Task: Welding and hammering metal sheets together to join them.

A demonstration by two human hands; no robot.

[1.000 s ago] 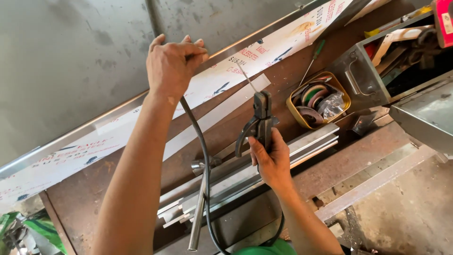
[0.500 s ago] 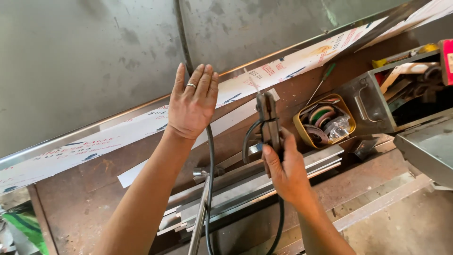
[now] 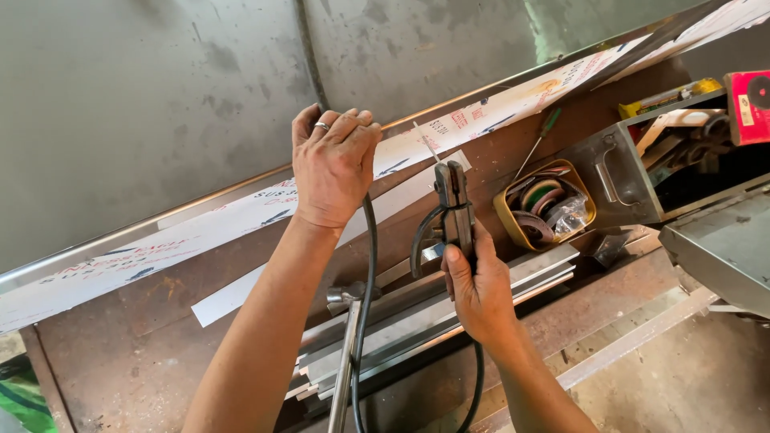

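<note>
Left hand clamped over strip edge, pinning it steady; right hand fisted on electrode holder, rod aimed just beside those fingers.

A long white film printed in red and dark blue covers the metal strip that runs across the desk from 8 o'clock up to 1 o'clock. A plain white strip lies just below it, near the middle. At 3 o'clock, in the far upper corner, a red box with a dark round picture stands on edge. Beside it, towards 2 o'clock, lies a narrow yellow packet. A crumpled clear bag sits in the yellow tin.
</note>
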